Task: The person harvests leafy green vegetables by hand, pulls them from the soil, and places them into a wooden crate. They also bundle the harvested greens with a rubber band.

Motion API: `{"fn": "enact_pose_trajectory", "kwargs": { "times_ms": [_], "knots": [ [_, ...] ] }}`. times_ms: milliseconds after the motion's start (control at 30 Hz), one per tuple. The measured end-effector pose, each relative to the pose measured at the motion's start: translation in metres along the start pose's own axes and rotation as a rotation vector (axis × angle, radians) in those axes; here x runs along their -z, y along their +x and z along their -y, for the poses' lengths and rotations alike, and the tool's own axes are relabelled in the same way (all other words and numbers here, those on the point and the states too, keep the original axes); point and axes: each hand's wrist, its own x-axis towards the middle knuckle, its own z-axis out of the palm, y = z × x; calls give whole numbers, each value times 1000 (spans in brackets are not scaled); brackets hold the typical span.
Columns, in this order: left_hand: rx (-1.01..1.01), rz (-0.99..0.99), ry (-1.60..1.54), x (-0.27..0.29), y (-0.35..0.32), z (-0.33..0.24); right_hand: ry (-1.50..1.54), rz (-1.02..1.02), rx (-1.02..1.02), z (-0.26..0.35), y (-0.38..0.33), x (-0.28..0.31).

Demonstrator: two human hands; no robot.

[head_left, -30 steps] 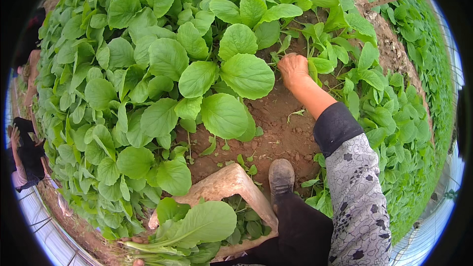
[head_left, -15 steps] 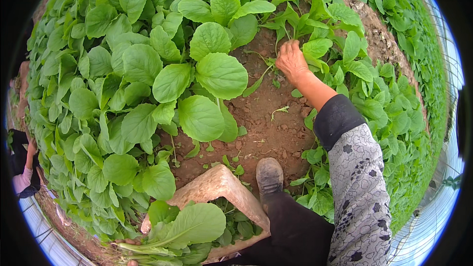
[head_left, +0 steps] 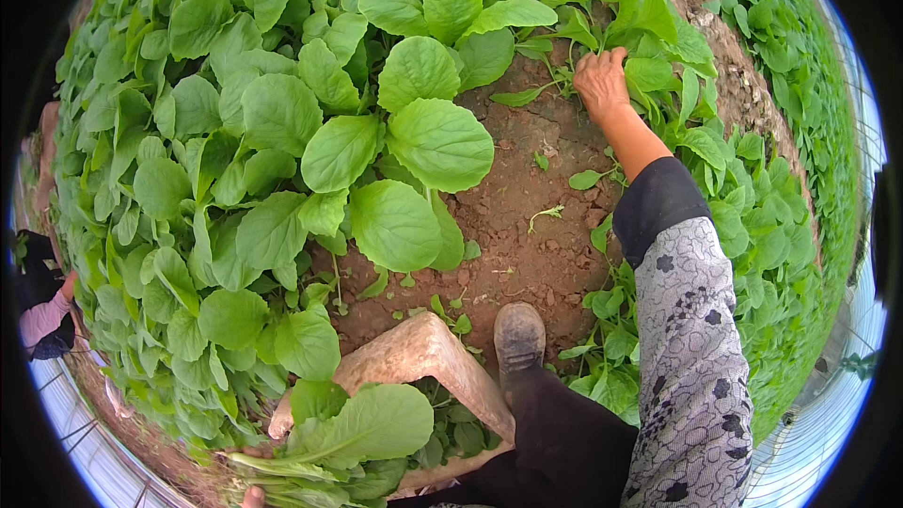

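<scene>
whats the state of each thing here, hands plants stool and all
right hand: stretched forward, fingers closed in the leafy greens at soil level
left hand: only a sliver at the lower edge, by a cut bunch of greens
stool: standing on bare soil
shoe: planted on the soil

No packages, labels, signs or screens are visible.

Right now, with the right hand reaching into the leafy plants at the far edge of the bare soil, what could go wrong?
The right hand grips low among crowded leafy plants; pulling could tear leaves or drag out neighbouring stems. The arm is stretched far forward past the shoe, so balance may suffer. The picked bunch at the lower edge lies loosely and might slip; the left hand is barely visible.
</scene>
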Motion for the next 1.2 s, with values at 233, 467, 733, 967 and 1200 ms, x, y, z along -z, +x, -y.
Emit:
{"fn": "enact_pose_trajectory", "kwargs": {
  "times_ms": [233,467,733,967,1200],
  "knots": [
    [6,29,-7,8,2,-4,71,147,-24,7,-17,34],
    [-57,106,0,33,7,-21,1412,-68,-168,-61,-99,74],
    [-125,362,30,36,-27,-26,2807,78,-30,-11,-237,195],
    [-145,887,-66,39,-78,-41,2749,-12,235,-13,-347,340],
    [-277,1096,-215,30,-111,-65,2383,-157,526,-20,-421,424]
  ]
}}
